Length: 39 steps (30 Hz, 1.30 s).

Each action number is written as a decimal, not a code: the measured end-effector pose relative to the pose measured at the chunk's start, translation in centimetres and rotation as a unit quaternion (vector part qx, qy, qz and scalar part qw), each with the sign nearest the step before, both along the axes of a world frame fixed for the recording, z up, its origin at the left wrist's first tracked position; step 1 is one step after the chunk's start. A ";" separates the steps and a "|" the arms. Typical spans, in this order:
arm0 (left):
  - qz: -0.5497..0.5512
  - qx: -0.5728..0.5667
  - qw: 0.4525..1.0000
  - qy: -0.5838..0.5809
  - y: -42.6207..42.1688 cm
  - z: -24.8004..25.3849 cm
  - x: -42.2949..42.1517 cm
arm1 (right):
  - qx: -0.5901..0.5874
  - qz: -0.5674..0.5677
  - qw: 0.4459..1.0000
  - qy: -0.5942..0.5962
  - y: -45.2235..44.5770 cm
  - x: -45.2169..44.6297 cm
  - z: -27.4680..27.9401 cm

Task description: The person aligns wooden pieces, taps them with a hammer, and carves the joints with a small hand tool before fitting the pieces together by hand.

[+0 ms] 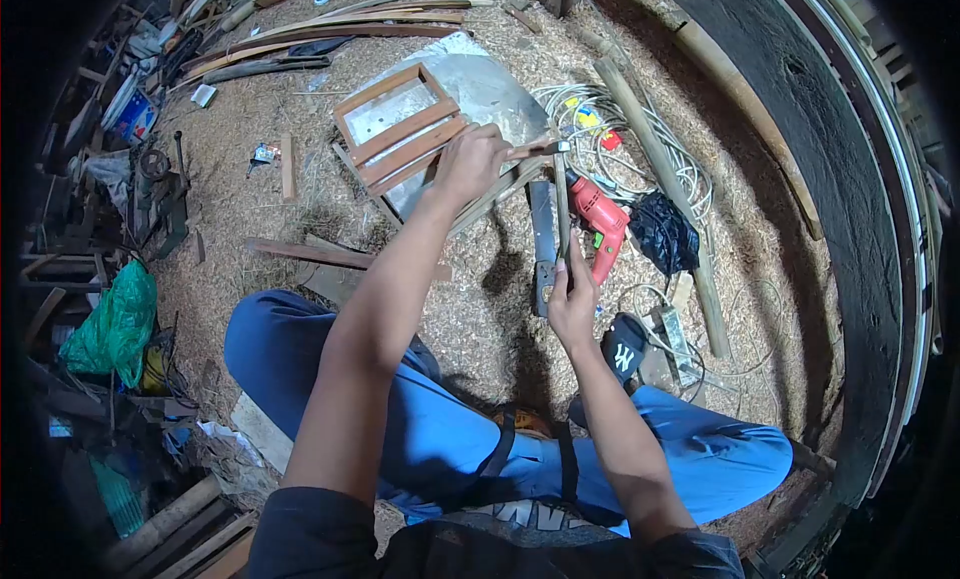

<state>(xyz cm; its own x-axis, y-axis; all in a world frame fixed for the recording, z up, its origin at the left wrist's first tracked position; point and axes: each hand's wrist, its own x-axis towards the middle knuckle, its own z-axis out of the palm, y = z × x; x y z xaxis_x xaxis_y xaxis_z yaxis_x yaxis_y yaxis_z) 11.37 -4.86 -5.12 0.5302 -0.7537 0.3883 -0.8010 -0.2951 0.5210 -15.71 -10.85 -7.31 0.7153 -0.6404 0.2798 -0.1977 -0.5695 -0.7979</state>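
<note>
My left hand [474,162] is closed around the wooden handle of a small hammer [530,150]. The hammer's metal head is at the upper end of a thin, narrow strip [562,199], and I cannot tell whether they touch. My right hand [572,304] grips the strip's lower end, holding it roughly upright in view. Left of the strip lies a flat, dark, long tool [541,234]. A red power drill [603,219] rests just to its right. Beyond my left hand, a reddish wooden frame with slats [388,136] lies on a grey metal sheet [495,84].
Coiled pale cable [685,169] and a wooden pole [650,134] lie right of the drill, near a black plastic bag [665,232]. A power strip [675,334] and a dark cap [623,351] are near my right forearm. Long wood strips [330,29] lie at the back; shavings cover the ground.
</note>
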 end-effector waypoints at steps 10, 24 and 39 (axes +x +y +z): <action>0.021 -0.002 0.999 0.034 -0.8 -0.5 -0.2 | -0.016 0.005 1.000 -0.001 0.1 0.3 -0.4; 0.054 0.068 0.986 0.144 -1.6 0.5 -0.1 | -0.013 -0.005 1.000 0.011 -0.2 0.6 -0.6; 0.071 0.102 0.970 0.208 -2.2 -0.5 1.5 | -0.043 -0.031 0.998 -0.043 -1.0 1.3 3.1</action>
